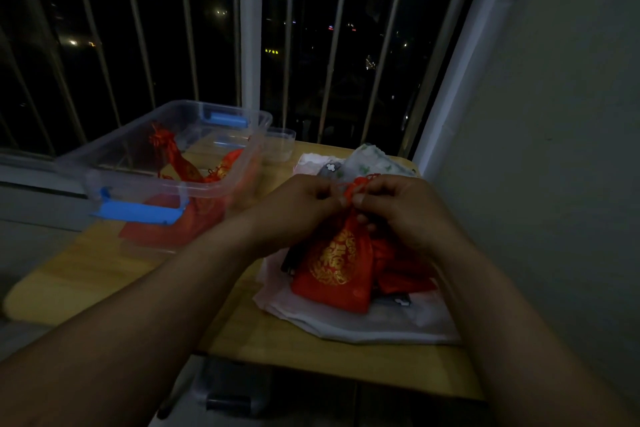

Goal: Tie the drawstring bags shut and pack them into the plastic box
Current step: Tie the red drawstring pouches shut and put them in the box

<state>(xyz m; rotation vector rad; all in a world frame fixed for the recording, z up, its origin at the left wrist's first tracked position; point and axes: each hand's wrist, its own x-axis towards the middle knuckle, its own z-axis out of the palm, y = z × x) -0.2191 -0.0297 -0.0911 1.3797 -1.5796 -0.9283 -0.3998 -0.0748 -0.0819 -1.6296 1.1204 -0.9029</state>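
Two-handed knotting under way: pinching the red drawstring cord [353,189] at the neck of the red satin pouch with gold emblem [334,263], with left hand [298,206] and right hand [403,210] both curled on it, over pale cloths [363,326]. Next, likely: cinching tight, then carrying left into the blue-latched clear plastic box [156,184].

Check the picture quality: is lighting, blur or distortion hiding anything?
Head view: dim, underexposed, yet bag, cord, and the pinching left hand and right hand read clearly; box near right corner is blur-smeared; window bars bow from the wide lens.
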